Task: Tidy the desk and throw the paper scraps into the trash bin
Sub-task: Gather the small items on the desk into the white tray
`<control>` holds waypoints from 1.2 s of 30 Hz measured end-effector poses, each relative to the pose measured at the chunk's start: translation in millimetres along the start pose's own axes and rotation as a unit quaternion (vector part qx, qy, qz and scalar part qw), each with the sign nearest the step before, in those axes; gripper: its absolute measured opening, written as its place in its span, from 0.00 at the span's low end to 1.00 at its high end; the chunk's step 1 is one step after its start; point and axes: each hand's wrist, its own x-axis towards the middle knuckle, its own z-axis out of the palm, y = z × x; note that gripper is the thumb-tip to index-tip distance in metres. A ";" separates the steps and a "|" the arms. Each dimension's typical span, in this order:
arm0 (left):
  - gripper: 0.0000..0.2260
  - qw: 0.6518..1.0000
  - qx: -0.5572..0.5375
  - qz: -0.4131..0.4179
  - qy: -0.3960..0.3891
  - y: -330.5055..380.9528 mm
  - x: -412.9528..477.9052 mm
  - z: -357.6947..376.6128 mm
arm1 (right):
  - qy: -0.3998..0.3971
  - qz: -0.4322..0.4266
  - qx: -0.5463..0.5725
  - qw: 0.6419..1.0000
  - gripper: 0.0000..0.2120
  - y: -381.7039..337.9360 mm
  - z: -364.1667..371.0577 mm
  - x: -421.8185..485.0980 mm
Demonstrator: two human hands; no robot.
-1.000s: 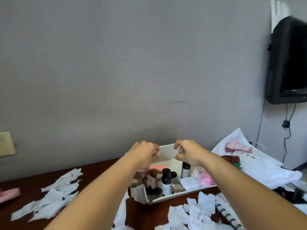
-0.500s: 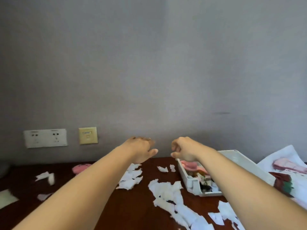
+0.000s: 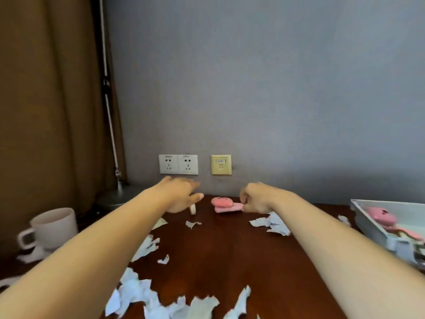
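Observation:
White paper scraps (image 3: 147, 247) lie scattered over the dark wooden desk (image 3: 218, 254), with more scraps (image 3: 271, 223) under my right wrist. At the back of the desk lies a pink object (image 3: 224, 204) with a round head. My right hand (image 3: 255, 199) pinches its right end. My left hand (image 3: 181, 196) hovers with fingers extended just above a small white ring-shaped item (image 3: 192, 208). No trash bin is in view.
A white mug (image 3: 54, 226) stands at the left edge. A white organiser tray (image 3: 377, 229) holding pink items sits at the right edge. A lamp base (image 3: 117, 196) stands in the back left corner by a brown curtain. Wall sockets (image 3: 178, 164) are behind the desk.
The view has swung left, away from the tray. Both hands moved left along the desk; my right hand has reached the pink object and pinched it, my left spread over the white ring.

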 end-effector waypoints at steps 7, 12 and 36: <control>0.26 0.997 -0.016 -0.049 -0.048 -57.2 -11.5 48.1 | -0.034 -0.020 0.023 0.999 0.22 -33.4 39.6 41.0; 0.28 0.994 -0.040 -0.056 -0.082 -72.0 2.7 87.3 | -0.009 0.016 0.022 1.000 0.29 -33.7 71.5 75.9; 0.24 0.981 -0.195 -0.018 -0.003 -23.7 130.6 143.3 | 0.127 0.011 0.043 0.991 0.29 6.3 147.3 137.5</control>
